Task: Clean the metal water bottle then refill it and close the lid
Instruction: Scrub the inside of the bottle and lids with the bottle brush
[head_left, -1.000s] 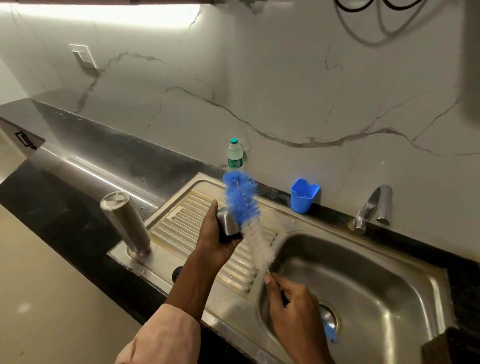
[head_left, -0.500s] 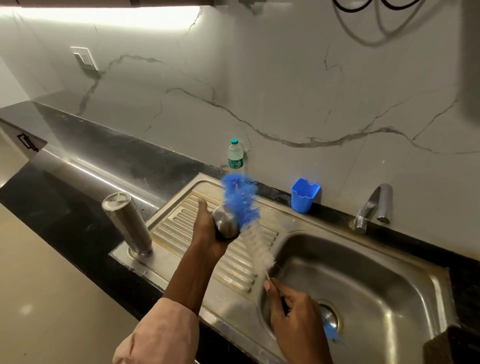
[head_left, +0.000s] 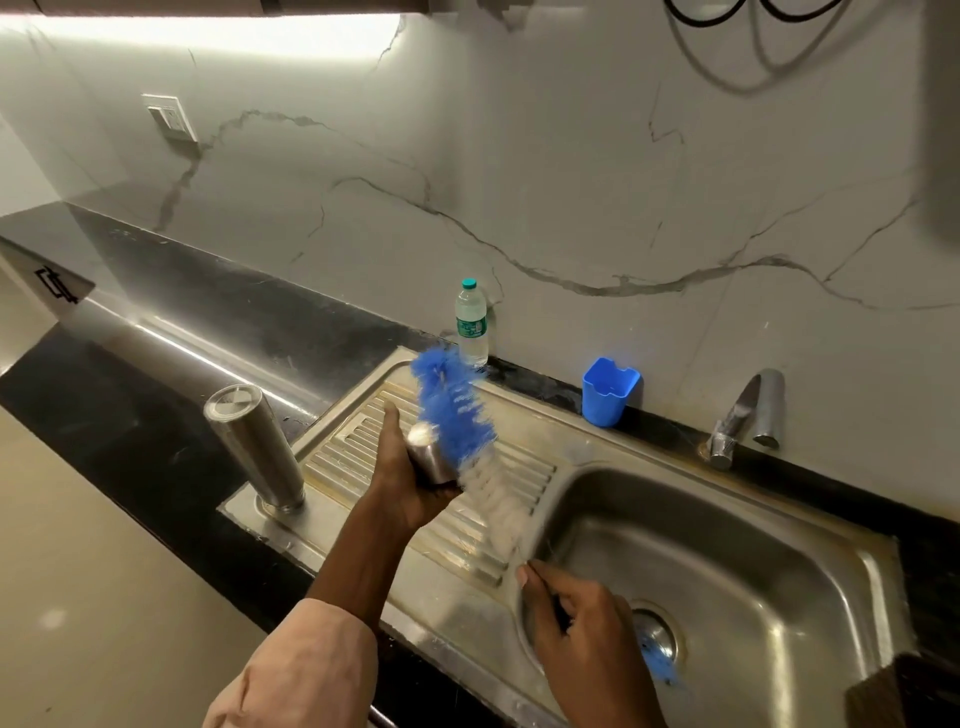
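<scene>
The metal water bottle (head_left: 254, 447) stands upside down, mouth on the left corner of the sink's draining board. My left hand (head_left: 402, 478) is closed around its small steel lid (head_left: 431, 454), held above the ribbed board. My right hand (head_left: 582, 644) grips the handle of a long bottle brush (head_left: 457, 415). The brush's blue and white bristles lie against the lid's right side, and the brush is blurred with motion. The blue end of the handle shows below my right hand.
A steel sink basin (head_left: 727, 561) with a drain lies at the right, a tap (head_left: 743, 415) behind it. A blue plastic cup (head_left: 608, 392) and a small plastic water bottle (head_left: 471, 325) stand against the marble wall. Black counter stretches left.
The brush has slid back and forth along the lid, its blue tip now a little further left and up. My left hand has turned the lid slightly. The bottle has not moved.
</scene>
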